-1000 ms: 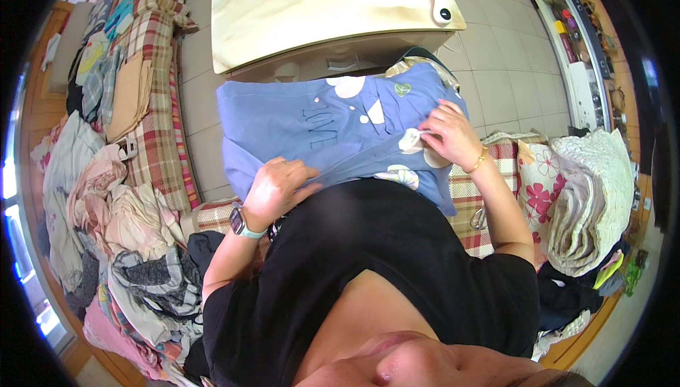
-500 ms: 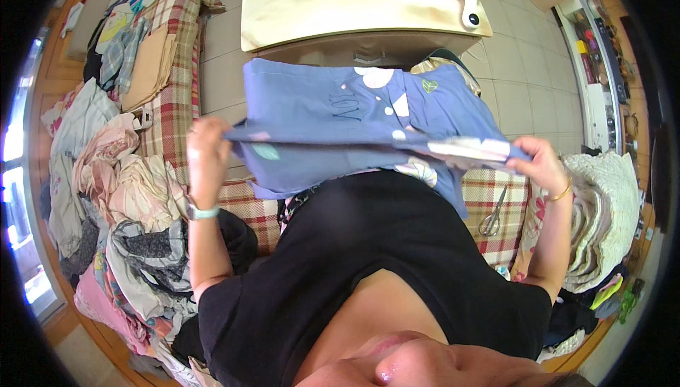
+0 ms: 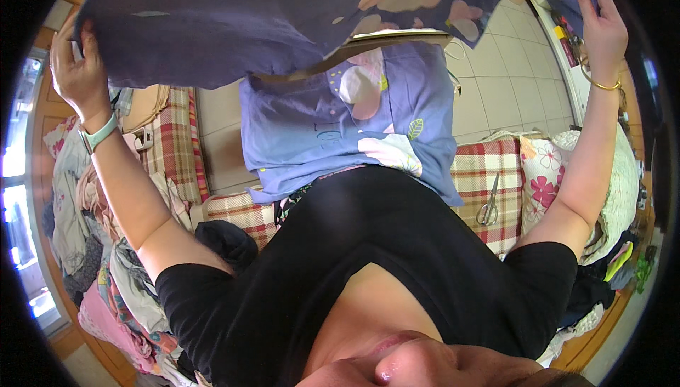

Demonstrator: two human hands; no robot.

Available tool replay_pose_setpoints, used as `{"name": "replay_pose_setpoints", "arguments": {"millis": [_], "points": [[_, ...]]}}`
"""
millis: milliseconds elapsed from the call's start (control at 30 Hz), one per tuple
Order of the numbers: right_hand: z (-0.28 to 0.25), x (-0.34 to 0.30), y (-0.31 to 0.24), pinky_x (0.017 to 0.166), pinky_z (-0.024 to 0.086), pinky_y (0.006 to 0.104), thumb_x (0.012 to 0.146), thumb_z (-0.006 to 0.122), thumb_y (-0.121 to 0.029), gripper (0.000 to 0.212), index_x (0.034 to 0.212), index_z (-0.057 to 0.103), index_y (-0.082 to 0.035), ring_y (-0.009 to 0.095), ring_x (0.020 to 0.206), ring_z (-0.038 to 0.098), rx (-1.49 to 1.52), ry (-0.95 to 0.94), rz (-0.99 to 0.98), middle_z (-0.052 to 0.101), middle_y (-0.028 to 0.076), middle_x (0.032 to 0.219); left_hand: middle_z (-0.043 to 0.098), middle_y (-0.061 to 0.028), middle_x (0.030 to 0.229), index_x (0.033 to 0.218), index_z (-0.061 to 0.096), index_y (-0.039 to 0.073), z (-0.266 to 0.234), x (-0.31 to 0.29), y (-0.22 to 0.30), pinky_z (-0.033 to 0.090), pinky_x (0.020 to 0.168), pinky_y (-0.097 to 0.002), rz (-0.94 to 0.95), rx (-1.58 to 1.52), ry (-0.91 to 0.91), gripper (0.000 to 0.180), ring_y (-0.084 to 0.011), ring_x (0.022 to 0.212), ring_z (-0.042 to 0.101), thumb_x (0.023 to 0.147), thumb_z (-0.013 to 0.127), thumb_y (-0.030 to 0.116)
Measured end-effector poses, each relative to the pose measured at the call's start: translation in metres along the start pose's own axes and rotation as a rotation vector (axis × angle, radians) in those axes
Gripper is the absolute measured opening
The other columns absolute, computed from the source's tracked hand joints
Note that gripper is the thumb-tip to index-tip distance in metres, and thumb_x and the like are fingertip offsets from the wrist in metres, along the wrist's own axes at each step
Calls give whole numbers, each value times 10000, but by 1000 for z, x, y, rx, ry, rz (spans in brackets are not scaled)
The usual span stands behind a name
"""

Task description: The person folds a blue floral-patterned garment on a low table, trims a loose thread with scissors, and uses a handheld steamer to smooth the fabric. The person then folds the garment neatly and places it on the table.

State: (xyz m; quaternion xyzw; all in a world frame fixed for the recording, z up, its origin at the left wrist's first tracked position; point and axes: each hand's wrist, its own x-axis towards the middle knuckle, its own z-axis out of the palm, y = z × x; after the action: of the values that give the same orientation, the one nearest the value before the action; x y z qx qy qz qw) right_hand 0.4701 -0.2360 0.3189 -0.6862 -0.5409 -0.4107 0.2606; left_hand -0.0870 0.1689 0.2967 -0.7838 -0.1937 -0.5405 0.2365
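Note:
A wide blue flowered cloth (image 3: 234,19) hangs stretched in the air between my hands, across the far side of the view. My left hand (image 3: 79,75), with a watch on its wrist, is closed on the cloth's left end, thumb over the fabric. At the far right, my right hand (image 3: 602,29) grips the other end; a gold bangle circles that wrist. More blue fabric with pale flowers and a leaf print (image 3: 304,121) lies over my lap. Whether the raised and lap parts are one piece cannot be told. The raised cloth's far edge runs out of view.
Scissors (image 3: 489,206) lie on the plaid sofa cover (image 3: 471,164) to my right, beside a flowered cushion (image 3: 542,174). Heaped clothes (image 3: 127,288) fill the left side. Beyond my lap is tiled floor (image 3: 510,68); the raised cloth hides most of the table.
Both hands have risen, moved away from me and spread apart, lifting the blue cloth from above my lap. The cloth now covers the view of the table and the white device on it.

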Motion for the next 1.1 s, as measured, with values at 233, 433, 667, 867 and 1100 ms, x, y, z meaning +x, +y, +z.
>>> {"name": "replay_pose_setpoints", "arguments": {"millis": [233, 433, 667, 867, 1100], "points": [[-31, -38, 16, 879, 483, 237, 958, 713, -213, 264, 1099, 720, 11, 99, 976, 652, 534, -86, 302, 731, 33, 1046, 731, -103, 1021, 1056, 704, 31, -37, -80, 11, 525, 937, -347, -192, -120, -76, 127, -215, 969, 691, 932, 722, 52], [-91, -124, -22, 727, 493, 239, 833, 812, -230, 311, 1013, 706, 0, 86, 819, 631, 932, -974, 540, 696, 21, 905, 629, -36, 915, 927, 592, 17, -142, -185, 51, 507, 811, -262, -786, -382, -434, 134, -113, 841, 586, 857, 683, -51], [-35, -245, -63, 766, 551, 249, 900, 756, -37, 213, 1089, 690, 35, 78, 862, 660, 1309, -1602, 1072, 733, 46, 951, 473, 59, 727, 798, 521, 71, -187, -251, 118, 330, 584, -225, -1229, -483, -1055, 248, -46, 668, 410, 805, 763, 19], [22, -287, -66, 772, 528, 265, 955, 721, -230, 317, 1183, 686, -12, 76, 828, 635, 1172, -1824, 784, 720, 10, 952, 584, 47, 833, 1041, 632, 20, -176, -311, 119, 421, 703, -209, -1436, -795, -1380, 193, -62, 772, 540, 911, 731, 122], [138, -304, 3, 845, 540, 348, 925, 609, -654, 734, 1317, 629, -34, 180, 983, 658, 714, -1167, 1164, 699, 97, 1132, 654, -152, 1321, 1426, 522, 4, -67, -339, 81, 489, 965, -356, -1620, -677, -1117, 606, -224, 1204, 626, 1053, 490, 481]]}}
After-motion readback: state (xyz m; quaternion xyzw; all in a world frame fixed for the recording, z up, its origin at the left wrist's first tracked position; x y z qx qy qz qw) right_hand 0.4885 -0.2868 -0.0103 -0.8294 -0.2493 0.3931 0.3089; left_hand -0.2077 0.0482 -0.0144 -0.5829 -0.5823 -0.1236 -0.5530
